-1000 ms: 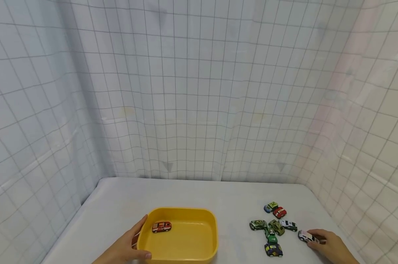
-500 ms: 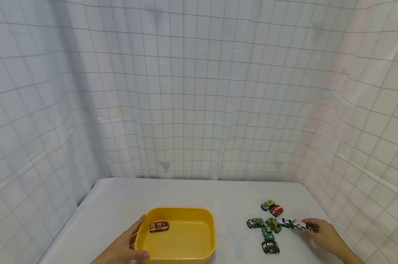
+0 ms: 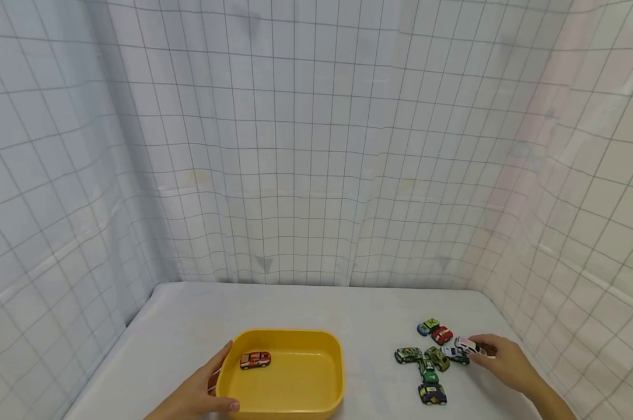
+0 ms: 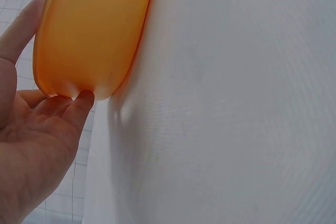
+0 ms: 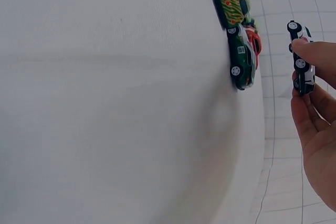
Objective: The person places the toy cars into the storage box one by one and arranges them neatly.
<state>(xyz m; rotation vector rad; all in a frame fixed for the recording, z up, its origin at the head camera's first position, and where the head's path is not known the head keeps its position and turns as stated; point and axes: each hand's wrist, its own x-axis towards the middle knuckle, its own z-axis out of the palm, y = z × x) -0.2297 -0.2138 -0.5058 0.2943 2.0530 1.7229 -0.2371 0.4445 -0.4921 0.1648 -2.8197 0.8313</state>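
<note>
White, black-marked toy car (image 3: 468, 345) has risen.

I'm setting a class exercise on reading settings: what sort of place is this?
Probably a curtained-off tabletop booth: grid-lined white sheets hang on three sides of a white table, which bears a yellow tray and toy cars.
</note>
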